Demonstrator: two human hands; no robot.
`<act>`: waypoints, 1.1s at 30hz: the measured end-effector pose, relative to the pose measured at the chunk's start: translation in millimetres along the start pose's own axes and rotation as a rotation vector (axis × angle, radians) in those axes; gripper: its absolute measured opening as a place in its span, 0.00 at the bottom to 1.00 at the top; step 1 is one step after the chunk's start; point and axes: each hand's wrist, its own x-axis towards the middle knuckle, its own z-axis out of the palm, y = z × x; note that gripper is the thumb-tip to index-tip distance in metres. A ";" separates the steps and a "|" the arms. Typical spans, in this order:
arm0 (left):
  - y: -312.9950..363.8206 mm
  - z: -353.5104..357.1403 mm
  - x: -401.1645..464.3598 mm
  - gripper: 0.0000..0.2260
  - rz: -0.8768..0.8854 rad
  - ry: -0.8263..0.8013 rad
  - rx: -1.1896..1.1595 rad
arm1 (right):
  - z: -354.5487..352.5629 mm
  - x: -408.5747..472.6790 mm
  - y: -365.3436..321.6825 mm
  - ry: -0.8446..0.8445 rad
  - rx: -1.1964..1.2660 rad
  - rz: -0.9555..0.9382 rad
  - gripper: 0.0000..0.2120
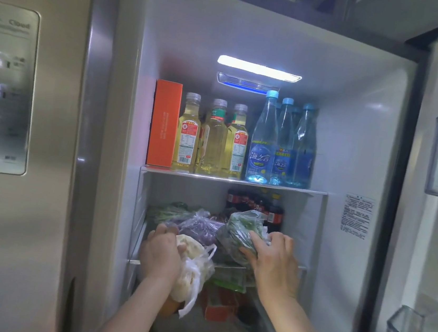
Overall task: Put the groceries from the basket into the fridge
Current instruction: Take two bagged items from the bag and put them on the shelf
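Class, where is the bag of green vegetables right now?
In the head view, the green bag is on the fridge's middle shelf, right side, gripped by the right hand, beside the purple bag.

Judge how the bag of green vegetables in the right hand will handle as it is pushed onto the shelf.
The bag of greens probably stays floppy: its thin plastic crumples under the right hand. It looks light for its bulk, being leafy. It may snag or slump against the purple bag beside it.

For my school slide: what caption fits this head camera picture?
Left hand and right hand put bagged vegetables on the fridge's middle shelf.
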 end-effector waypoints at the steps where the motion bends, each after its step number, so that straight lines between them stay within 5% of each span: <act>1: 2.6 -5.5 -0.1 0.07 0.044 0.000 0.052 | 0.6 0.2 0.0 -0.002 -0.001 0.000 0.18; 3: 10.8 -19.6 0.2 0.13 0.038 -0.075 0.142 | 1.4 0.0 -0.1 -0.008 0.001 -0.003 0.19; 9: 35.4 -24.9 -25.5 0.54 0.034 -0.549 0.375 | 2.5 -2.0 0.0 -0.007 -0.011 -0.007 0.18; 16: 33.7 -12.3 -30.9 0.34 0.056 -0.430 0.531 | -0.7 -0.1 8.8 0.014 0.012 0.023 0.16; 20: 29.4 -29.1 -8.6 0.20 -0.059 -0.503 0.215 | -4.3 6.8 18.4 0.034 -0.003 0.076 0.17; 24: 30.1 -50.3 7.0 0.12 -0.212 -0.242 -0.187 | 0.1 18.0 24.6 0.056 -0.011 0.109 0.19; 27: 33.2 -55.9 9.5 0.14 -0.062 0.034 0.025 | 9.0 27.1 21.3 0.038 0.012 0.121 0.23; 30: 21.1 -23.2 24.7 0.33 0.040 -0.061 0.197 | 24.1 34.7 13.9 0.006 0.047 0.156 0.29; 33: 19.0 0.4 37.4 0.29 -0.104 -0.154 -0.031 | 46.6 32.2 2.8 -0.176 0.096 0.236 0.37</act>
